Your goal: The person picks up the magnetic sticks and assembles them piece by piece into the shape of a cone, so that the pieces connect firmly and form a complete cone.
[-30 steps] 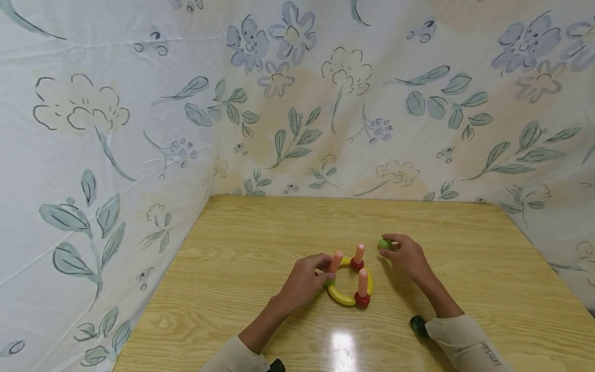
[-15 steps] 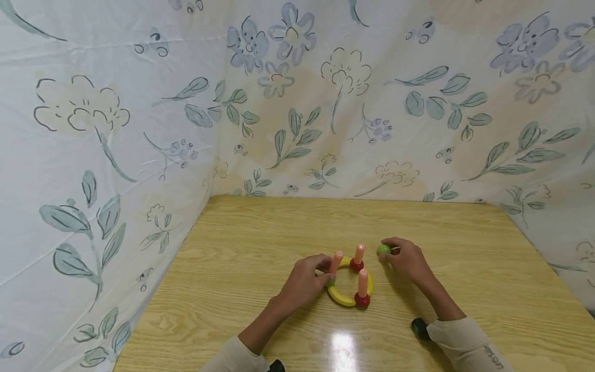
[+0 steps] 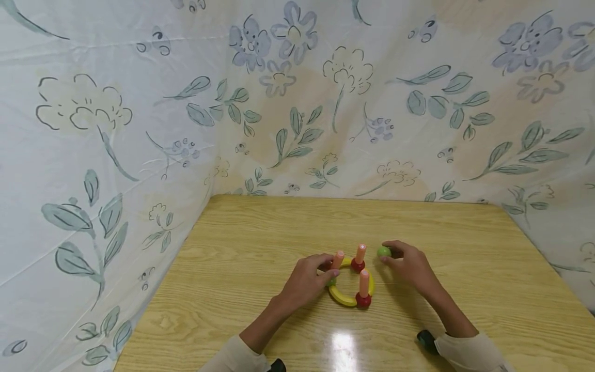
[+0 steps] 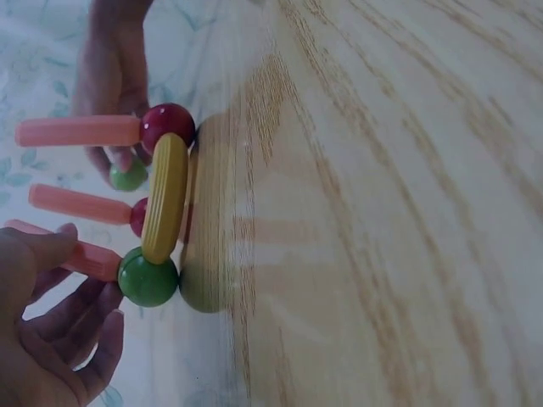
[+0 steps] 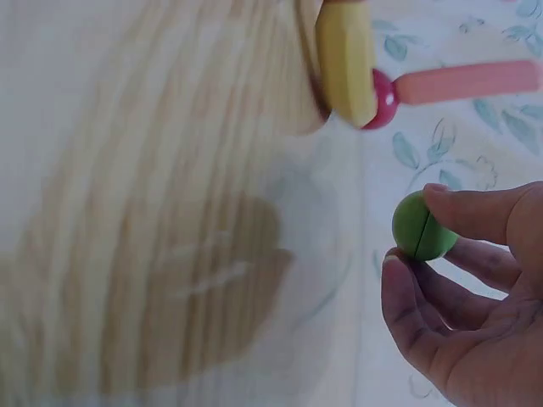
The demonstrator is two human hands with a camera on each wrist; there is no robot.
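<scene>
On the table stands a ring of curved yellow rods (image 3: 343,297) joined by balls, with salmon-pink rods rising from it. Two joints are red balls (image 3: 363,300); the third is a green ball (image 4: 148,277), partly covered by the left hand in the head view. My left hand (image 3: 304,283) pinches the pink rod (image 4: 92,259) above that green ball between thumb and fingers. To the right of the ring, my right hand (image 3: 411,263) holds a loose green ball (image 5: 422,226) between thumb and fingertips, apart from the ring.
The wooden table (image 3: 260,227) extends around the ring on all sides. Floral cloth (image 3: 297,134) hangs behind it and along both sides. Dark wrist devices (image 3: 426,342) sit at the sleeve cuffs.
My right hand has come slightly nearer to me with the green ball, and the ball has turned in its fingers. The left hand keeps its hold on the pink rod.
</scene>
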